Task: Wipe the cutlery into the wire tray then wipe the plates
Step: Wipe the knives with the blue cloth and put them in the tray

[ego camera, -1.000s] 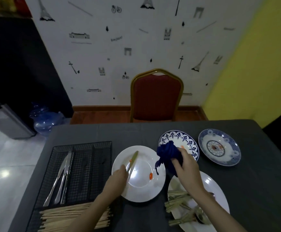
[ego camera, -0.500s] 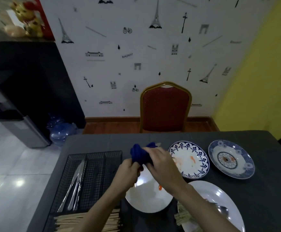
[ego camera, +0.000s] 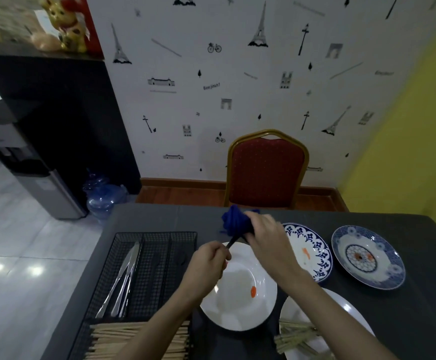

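Diagonally, the knife (ego camera: pixel 231 242) points up-right into the cloth (ego camera: pixel 235 221).

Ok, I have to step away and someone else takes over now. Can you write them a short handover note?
Left hand grips one piece of cutlery by its lower end; right hand holds the blue cloth wrapped round its upper end, above the white plate.
Done: some silver cutlery and chopsticks lie in the wire tray.
Left: this piece, the utensils on the near plate, then all four plates; three show orange smears.
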Tool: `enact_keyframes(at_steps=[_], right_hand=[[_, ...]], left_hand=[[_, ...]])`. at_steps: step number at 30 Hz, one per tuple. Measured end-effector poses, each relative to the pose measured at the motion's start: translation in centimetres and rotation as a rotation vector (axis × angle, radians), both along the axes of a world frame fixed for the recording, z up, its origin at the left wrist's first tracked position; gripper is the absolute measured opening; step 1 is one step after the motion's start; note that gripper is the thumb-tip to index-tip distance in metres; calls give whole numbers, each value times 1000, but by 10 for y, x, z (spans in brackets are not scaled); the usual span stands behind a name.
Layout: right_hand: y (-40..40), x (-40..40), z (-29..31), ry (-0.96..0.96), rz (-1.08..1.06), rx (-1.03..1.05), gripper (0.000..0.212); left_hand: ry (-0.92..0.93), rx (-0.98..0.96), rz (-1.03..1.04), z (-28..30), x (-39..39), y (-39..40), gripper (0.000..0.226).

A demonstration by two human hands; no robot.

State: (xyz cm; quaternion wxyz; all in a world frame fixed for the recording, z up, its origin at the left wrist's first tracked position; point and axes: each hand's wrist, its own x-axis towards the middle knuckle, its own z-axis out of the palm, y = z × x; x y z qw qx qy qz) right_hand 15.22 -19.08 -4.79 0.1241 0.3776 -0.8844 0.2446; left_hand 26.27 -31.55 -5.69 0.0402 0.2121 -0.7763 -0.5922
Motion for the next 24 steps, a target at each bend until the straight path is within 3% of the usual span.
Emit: enact_keyframes(at_steps=[3, 7, 12, 16, 21, 24], right_hand=[[-3, 3, 4, -57, -49, -69, 41], [-1, 31, 8, -65, 155, -79, 41], [-5, -6, 5, -165, -65, -144, 37], [-12, 29, 7, -152, 155, -154, 40], [-2, -12, 5, -154, -49, -147, 37], [-9, 17, 8, -173, 31, -173, 41]], left_hand=[[8, 4, 9, 3, -4, 1, 28], [25, 106, 36, 8, 0, -5, 24], [-4, 25, 16, 11, 2, -4, 29], [11, 149, 41, 18, 1, -13, 24], [3, 53, 2, 18, 5, -9, 29], [36, 65, 15, 21, -1, -8, 26]])
